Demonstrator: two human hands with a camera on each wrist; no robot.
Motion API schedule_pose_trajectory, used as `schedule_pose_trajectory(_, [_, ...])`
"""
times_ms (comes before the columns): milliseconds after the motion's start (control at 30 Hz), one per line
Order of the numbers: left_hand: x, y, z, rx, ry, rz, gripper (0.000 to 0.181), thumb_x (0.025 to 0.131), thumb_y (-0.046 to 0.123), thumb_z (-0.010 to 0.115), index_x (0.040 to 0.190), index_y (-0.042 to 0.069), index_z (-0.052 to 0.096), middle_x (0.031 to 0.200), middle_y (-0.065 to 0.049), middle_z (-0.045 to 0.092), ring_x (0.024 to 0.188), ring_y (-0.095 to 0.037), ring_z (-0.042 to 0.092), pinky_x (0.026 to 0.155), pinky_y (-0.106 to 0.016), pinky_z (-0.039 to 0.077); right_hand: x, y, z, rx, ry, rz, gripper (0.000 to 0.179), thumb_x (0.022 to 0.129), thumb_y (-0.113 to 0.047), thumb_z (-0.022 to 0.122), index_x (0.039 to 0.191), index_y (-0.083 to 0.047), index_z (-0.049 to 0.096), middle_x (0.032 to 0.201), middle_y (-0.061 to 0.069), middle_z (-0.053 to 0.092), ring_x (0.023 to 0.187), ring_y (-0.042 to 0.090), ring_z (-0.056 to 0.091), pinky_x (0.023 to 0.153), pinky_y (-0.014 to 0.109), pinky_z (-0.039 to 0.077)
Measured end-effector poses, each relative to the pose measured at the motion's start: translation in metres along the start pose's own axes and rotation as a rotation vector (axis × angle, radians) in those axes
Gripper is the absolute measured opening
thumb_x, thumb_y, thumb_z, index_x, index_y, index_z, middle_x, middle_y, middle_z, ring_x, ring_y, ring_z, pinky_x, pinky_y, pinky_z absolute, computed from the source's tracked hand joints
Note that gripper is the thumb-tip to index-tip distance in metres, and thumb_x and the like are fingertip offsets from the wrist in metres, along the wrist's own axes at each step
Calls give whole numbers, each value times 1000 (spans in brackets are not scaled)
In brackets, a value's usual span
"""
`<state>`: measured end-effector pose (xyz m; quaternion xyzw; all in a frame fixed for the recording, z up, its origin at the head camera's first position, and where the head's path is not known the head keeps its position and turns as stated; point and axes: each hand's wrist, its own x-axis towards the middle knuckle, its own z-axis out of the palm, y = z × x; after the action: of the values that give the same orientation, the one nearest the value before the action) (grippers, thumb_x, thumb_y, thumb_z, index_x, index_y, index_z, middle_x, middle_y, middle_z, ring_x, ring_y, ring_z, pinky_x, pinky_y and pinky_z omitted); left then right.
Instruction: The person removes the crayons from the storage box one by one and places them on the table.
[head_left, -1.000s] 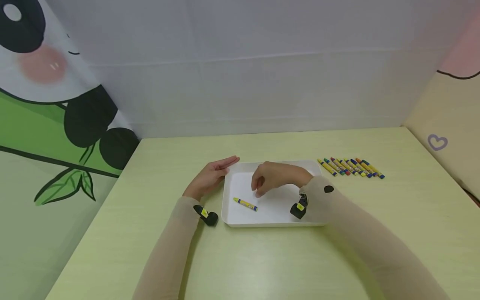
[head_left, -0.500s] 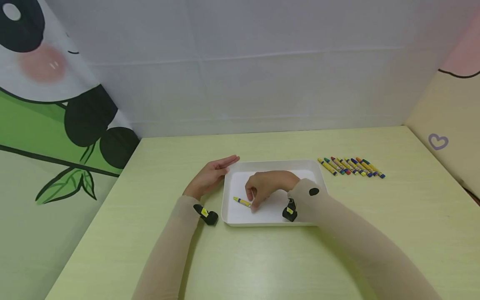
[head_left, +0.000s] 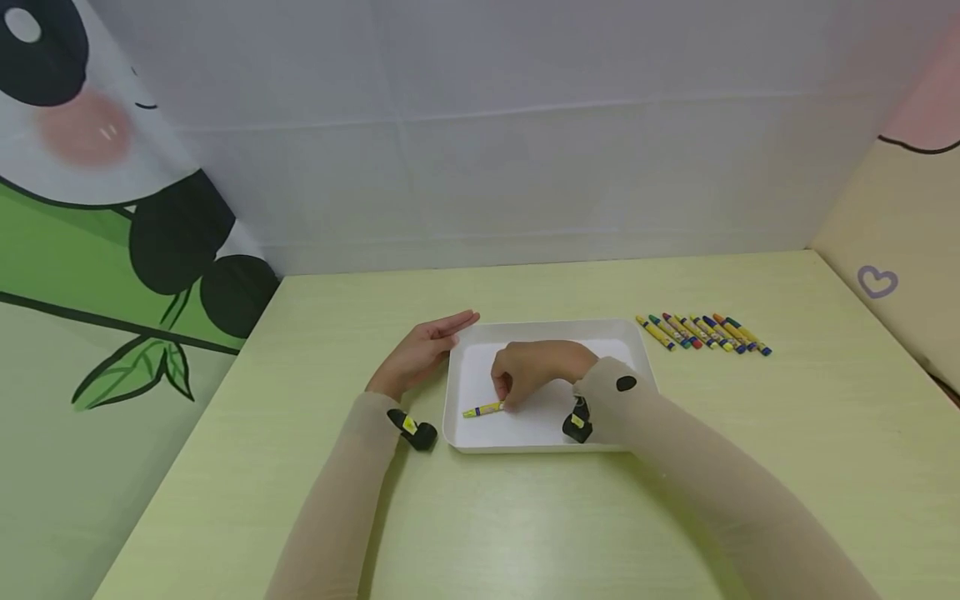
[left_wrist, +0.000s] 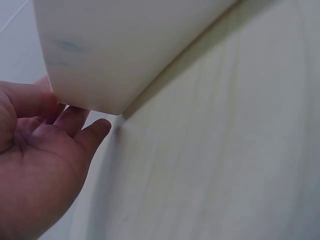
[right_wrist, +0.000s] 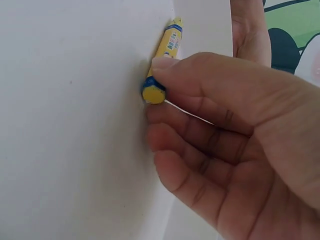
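In the tray lies a yellow crayon [head_left: 482, 410] with blue bands, its pointed end toward the left. My right hand [head_left: 528, 369] pinches its rear end between thumb and fingers; the right wrist view shows the thumb on the crayon [right_wrist: 166, 47] just ahead of its flat yellow end. The white tray [head_left: 555, 442] is shallow with rounded corners. My left hand [head_left: 415, 360] rests against the tray's left side near the far corner, its fingers extended. From the left wrist, the fingertips of that hand [left_wrist: 42, 165] meet the tray's rim [left_wrist: 90, 107].
Several yellow-wrapped crayons [head_left: 701, 333] lie side by side in a slanted row on the table [head_left: 450, 525], right of the tray. A pale cloth wall [head_left: 480, 183] stands behind the table, with printed panels at the left and right.
My right hand has come down and left onto the crayon and taken hold of it. The crayon has turned, its pointed end now lower and nearer me. My left hand has stayed put.
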<state>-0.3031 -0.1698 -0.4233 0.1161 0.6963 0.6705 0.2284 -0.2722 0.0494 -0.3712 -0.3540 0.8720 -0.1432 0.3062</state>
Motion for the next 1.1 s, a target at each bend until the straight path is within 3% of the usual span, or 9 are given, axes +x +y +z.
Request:
schedule_pose_trajectory(367, [4,-2,1,-7,1,2,48,101,-2,38,148,7,38,153,-6,37,145,-19,27,118,-40,25,-10,9,-7,-4,24,-30,8,84,-17,71,77,-20,70,78,-8,63,73,7,52,67,22,44])
schedule_pose_trajectory(733, [4,-2,0,-1,22,-18,47,101,-1,39,147,10,40,153,-3,40,144,-16,29,118,-38,27,-39,26,-29,68,111,-54,5,86,-18,68,83,-16,71,81,-5,64,74,9,54,69,23,47])
schedule_pose_trajectory(900, [3,-2,0,-6,25,-18,47,101,-1,39,147,10,40,153,-2,40,144,-16,29,118,-38,26,-60,38,-39,91,194,-29,4,86,-18,69,84,-15,71,82,-3,65,74,11,54,67,25,48])
schedule_pose_trajectory(1100, [2,-2,0,-23,8,-1,47,101,-1,39,147,8,39,153,-4,38,145,-17,28,119,-39,25,-85,66,-46,119,341,81,6,87,-20,70,86,-14,71,85,-1,67,78,13,58,70,28,49])
